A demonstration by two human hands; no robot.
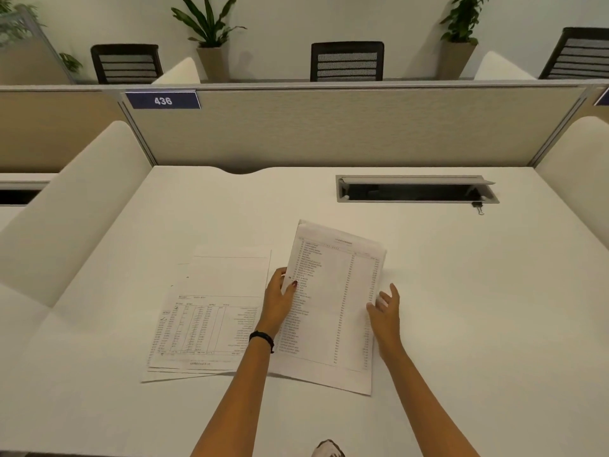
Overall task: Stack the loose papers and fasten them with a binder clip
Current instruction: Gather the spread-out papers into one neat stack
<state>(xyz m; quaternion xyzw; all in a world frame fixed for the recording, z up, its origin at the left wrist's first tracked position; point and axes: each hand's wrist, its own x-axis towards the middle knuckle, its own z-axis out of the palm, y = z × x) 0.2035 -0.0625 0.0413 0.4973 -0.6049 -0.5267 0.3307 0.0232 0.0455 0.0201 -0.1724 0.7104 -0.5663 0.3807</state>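
two forearms reach over the white bench (461,291). left grip (280,301) pinches the left edge of a tilted printed sheaf (333,308); right grip (385,308) hovers open at its right edge. more loose papers (211,311) lie just left. with the binder clip (478,207) well apart, sheets may fan out.

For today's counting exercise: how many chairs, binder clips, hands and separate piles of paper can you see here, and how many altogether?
Chairs: 3
Binder clip: 1
Hands: 2, left hand and right hand
Paper piles: 2, flat pile and held pile
Total: 8
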